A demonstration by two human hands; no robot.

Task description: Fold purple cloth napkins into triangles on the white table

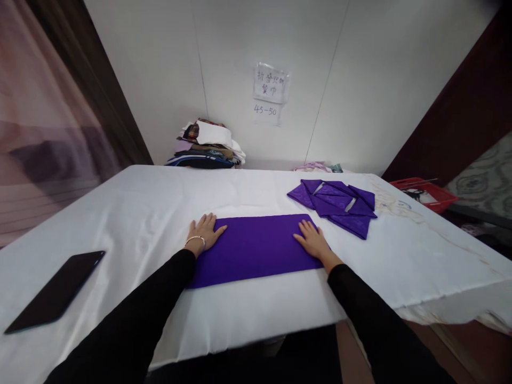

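A purple cloth napkin, folded into a long flat rectangle, lies on the white tablecloth in front of me. My left hand rests flat on its left end, fingers spread, with a bracelet at the wrist. On the right end my right hand lies flat too, fingers apart. Neither hand grips anything. Beyond my right hand sit folded purple napkins in pointed shapes, overlapping one another, with pale slits showing between the folds.
A dark tablet-like slab lies at the table's left. Folded clothes are piled against the back wall, and more cloth lies behind the far edge. A red basket stands beyond the right side. Handwritten paper signs hang on the wall.
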